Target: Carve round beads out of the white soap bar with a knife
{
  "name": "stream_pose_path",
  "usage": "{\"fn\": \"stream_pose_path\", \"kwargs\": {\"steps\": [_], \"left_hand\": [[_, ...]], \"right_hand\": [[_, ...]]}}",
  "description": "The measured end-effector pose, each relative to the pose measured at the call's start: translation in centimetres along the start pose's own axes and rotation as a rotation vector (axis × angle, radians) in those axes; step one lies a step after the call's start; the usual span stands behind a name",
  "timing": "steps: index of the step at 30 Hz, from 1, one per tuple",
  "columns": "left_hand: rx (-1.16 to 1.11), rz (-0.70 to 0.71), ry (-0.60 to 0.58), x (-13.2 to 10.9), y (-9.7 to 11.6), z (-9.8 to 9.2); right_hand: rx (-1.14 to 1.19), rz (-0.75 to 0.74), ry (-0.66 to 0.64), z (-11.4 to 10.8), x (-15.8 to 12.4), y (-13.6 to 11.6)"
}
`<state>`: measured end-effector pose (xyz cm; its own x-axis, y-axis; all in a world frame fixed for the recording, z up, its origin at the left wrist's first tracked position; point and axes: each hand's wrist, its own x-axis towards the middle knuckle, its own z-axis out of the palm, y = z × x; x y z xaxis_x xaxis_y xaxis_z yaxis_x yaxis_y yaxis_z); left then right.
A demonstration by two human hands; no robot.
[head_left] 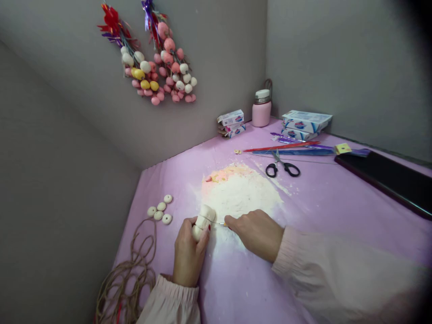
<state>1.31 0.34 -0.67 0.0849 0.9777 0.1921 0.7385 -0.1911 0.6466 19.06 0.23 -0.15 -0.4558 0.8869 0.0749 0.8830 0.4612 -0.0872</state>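
In the head view we are looking down on a table under a purple cloth set into a grey corner. The left hand is wrapping its fingers closed around a white lump, holding it tilted at the near edge of a pile of white shavings. The right hand is lying just beside it, its fingertips pinching narrow on a thin tool whose tip is meeting the lump; we cannot tell what kind of tool it is. A pinkish-orange patch is showing at the far side of the pile. Left of the hands, five small white discs are lying close together, and a coil of brown twine is trailing towards the near edge. Farther back, black-handled scissors are lying open, with coloured strips behind them, a pink jar in the corner, small boxes and larger boxes either side of it, and a dark tray at the right. Two bunches of pink, white and yellow beads are hanging on the wall.
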Motion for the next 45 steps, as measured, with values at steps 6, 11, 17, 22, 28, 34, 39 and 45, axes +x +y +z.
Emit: {"fn": "stream_pose_path", "kwargs": {"steps": [6, 11, 17, 22, 28, 34, 39, 45], "left_hand": [[-0.002, -0.015, 0.004, 0.1, 0.0, 0.0], [0.024, -0.05, -0.006, 0.2, -0.1, 0.0], [0.035, -0.044, -0.01, 0.2, -0.1, 0.0], [0.043, -0.051, -0.012, 0.1, -0.1, 0.1], [0.062, -0.016, 0.007, 0.1, -0.1, 0.1], [0.133, 0.115, 0.174, 0.2, -0.8, -0.2], [0.174, 0.118, 0.128, 0.2, -0.9, -0.2], [0.169, 0.088, 0.09, 0.2, -0.6, -0.1]], "right_hand": [[0.034, 0.01, 0.002, 0.6, 0.2, 0.3], [0.06, 0.012, 0.026, 1.0, 0.3, 0.3], [0.075, 0.025, 0.026, 0.8, 0.4, 0.1], [0.062, 0.017, 0.035, 0.4, 0.1, -0.6], [0.012, 0.034, 0.033, 0.4, 0.2, -0.8], [0.028, 0.08, 0.071, 0.8, 0.2, -0.2], [0.055, 0.035, 0.089, 0.5, 0.2, -0.9], [0.095, 0.054, 0.064, 1.0, 0.5, -1.4]]}}
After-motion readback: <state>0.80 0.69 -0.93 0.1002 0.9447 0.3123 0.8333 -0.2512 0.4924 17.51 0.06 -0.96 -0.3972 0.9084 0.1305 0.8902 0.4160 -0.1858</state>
